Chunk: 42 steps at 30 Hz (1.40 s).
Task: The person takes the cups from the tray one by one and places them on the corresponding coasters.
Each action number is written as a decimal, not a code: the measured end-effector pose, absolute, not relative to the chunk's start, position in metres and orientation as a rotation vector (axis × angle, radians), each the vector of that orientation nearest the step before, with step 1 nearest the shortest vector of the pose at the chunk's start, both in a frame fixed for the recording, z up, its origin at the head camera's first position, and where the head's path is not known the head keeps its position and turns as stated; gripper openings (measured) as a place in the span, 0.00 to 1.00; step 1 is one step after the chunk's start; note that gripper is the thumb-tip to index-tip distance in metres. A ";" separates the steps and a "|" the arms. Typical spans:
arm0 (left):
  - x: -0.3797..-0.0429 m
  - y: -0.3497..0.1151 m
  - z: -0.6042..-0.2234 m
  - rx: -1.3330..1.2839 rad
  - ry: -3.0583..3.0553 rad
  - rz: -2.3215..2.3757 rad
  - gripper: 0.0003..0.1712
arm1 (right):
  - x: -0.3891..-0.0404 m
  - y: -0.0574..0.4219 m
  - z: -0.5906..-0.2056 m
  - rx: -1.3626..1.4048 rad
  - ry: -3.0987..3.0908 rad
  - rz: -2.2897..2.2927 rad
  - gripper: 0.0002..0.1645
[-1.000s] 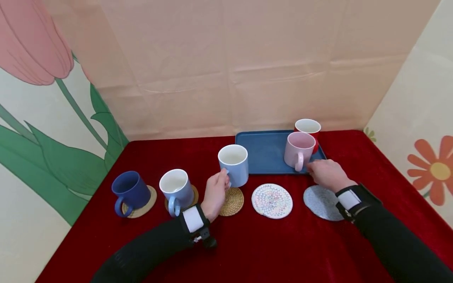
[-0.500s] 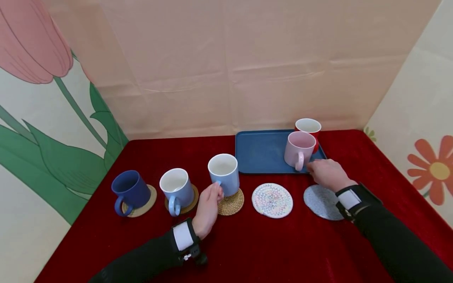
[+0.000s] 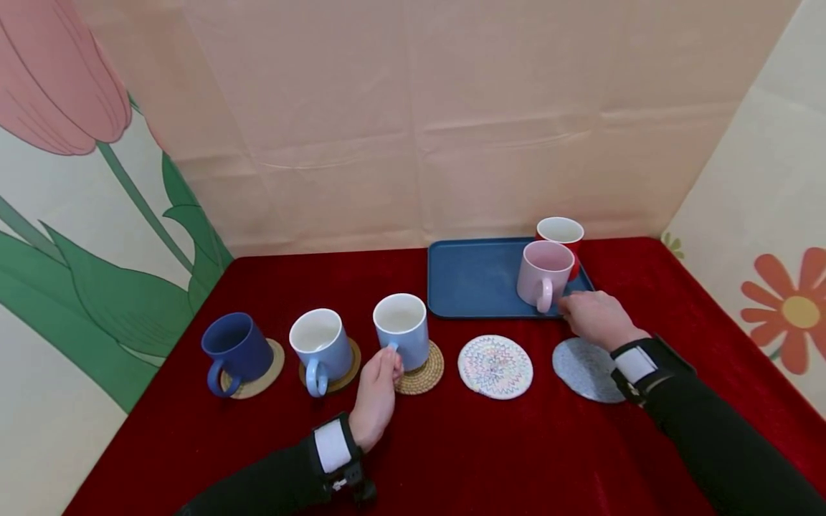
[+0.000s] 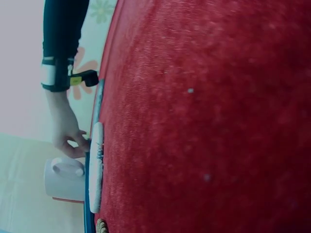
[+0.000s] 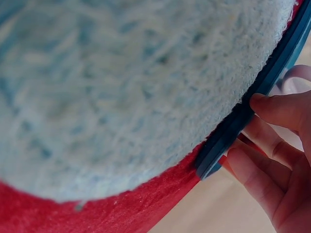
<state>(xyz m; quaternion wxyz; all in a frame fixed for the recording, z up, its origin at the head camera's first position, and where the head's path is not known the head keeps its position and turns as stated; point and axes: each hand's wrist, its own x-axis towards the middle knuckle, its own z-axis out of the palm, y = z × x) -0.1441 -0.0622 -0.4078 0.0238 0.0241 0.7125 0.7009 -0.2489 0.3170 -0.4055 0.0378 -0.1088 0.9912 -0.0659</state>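
My left hand point(image 3: 377, 390) pinches the handle of a light blue mug point(image 3: 405, 342), white inside and upright. The mug stands on or just over a woven round coaster point(image 3: 422, 381); contact beneath it is hidden. At the front right corner of the blue tray point(image 3: 474, 283), my right hand point(image 3: 596, 317) holds the rim, thumb on the front edge and fingers round the corner, as the right wrist view shows of the tray edge point(image 5: 226, 133). Close by that hand, a pink mug point(image 3: 542, 279) stands on the tray, partly covering a red mug point(image 3: 576, 264) behind it.
To the left, a dark blue mug point(image 3: 239, 355) and another light blue mug point(image 3: 323, 351) sit on round coasters. A white patterned coaster point(image 3: 495, 367) and a grey coaster point(image 3: 587, 369) lie before the tray on red cloth point(image 3: 503, 459). Fabric backdrops point(image 3: 413, 129) enclose the table.
The left hand has brought the light blue mug left and toward me, from beside the tray onto or just over the woven coaster. My right hand has kept its place at the tray corner.
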 end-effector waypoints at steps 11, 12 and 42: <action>-0.141 -0.059 -0.418 0.074 2.248 2.121 0.18 | -0.249 0.318 -0.407 -0.333 3.048 -0.223 0.04; -0.141 -0.059 -0.419 0.076 2.244 2.119 0.18 | -0.249 0.318 -0.407 -0.336 3.051 -0.218 0.03; -0.155 -0.100 -0.412 0.549 2.134 1.699 0.15 | -0.247 0.319 -0.409 -0.313 3.051 -0.242 0.06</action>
